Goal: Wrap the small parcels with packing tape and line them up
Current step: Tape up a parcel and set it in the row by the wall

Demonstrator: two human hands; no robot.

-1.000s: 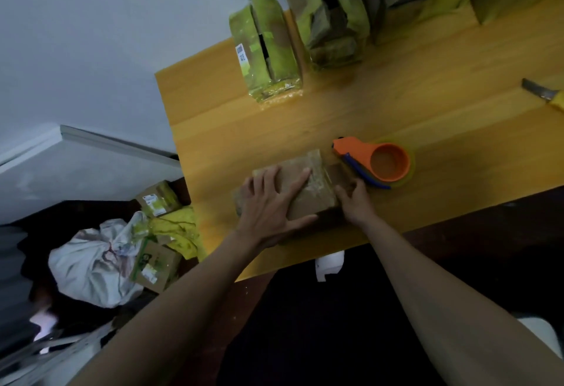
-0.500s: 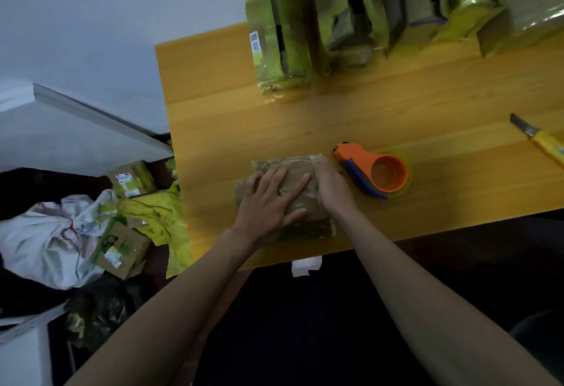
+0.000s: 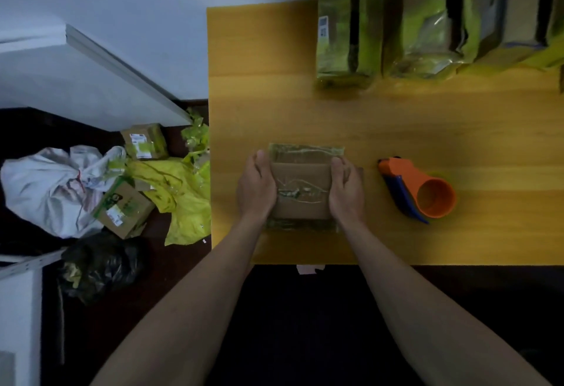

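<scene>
Brown cardboard parcel (image 3: pixel 300 185), taped over, lies flat near the table's (image 3: pixel 396 129) front edge. Left hand (image 3: pixel 255 185) and right hand (image 3: pixel 346 191) clasp its two sides, fingers curled around the edges. Orange tape dispenser (image 3: pixel 419 191) rests just right; wrapped green parcels (image 3: pixel 396 19) line the back.

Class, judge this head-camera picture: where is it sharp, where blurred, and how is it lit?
Head view: dim, yellowish light; hands and brown parcel fairly sharp; wrapped parcels at the far edge smeared; wide-angle lens bends the table edges.
</scene>
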